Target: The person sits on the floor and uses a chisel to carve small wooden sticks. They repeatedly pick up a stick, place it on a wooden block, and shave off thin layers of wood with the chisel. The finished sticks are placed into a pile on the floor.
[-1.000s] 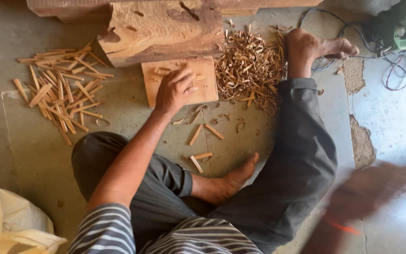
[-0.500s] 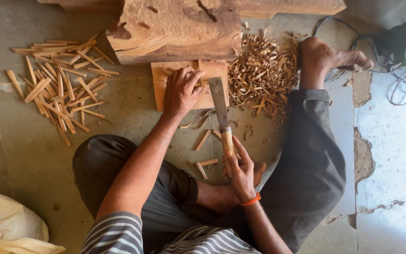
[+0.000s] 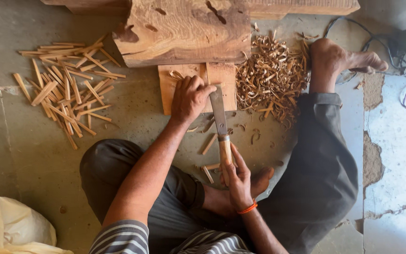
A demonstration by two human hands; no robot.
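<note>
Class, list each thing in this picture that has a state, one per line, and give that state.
left hand: pressed on the small board, fingers curled
right hand: closed round the knife handle
knife: blade flat, tip at the left hand
small board: flat on the floor
wood sticks: scattered loose
shavings: heaped, curled
plastic bag: crumpled

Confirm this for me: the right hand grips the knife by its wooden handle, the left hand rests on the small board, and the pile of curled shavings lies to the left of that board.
One thing is off. In the head view the shavings lie to the right of the board; the cut sticks are what lie to its left. The rest holds: the right hand grips the knife by its wooden handle, and the left hand rests on the board.
</note>
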